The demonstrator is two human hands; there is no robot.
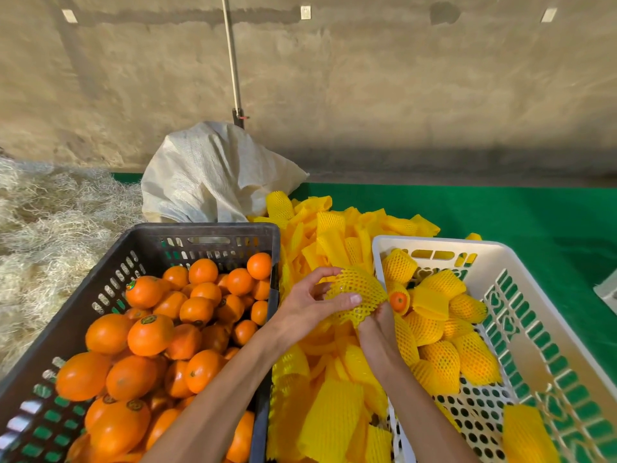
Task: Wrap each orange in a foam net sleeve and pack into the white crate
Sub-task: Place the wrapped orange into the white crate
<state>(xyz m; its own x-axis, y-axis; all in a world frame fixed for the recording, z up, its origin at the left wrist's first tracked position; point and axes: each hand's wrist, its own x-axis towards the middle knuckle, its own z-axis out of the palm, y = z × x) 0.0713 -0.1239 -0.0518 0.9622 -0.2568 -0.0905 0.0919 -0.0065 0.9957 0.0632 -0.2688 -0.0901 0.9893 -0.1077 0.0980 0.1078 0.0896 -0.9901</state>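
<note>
Head view showed both hands meeting between the two crates over a loose heap of foam net sleeves [329, 248] on the green counter [500, 208]. The left hand [309, 304] curled its thumb and fingers round the near side of an orange in a foam net sleeve [359, 295], while the right hand [379, 332] gripped the sleeve's lower end from below; how its fingers lay could not be fully seen. The fruit sat almost wholly inside the mesh, held just beside the rim of the white crate [444, 243], which already carried a cluster of wrapped oranges [440, 329] along its left side. The black crate [203, 232] of bare oranges [150, 334] stood to the left, with a white sack [207, 175] behind it. The likely trouble from here: the sleeve looked stretched tight, so pulling harder could tear the foam, or a loose open end could let the orange slip out during the drop into the white crate
</note>
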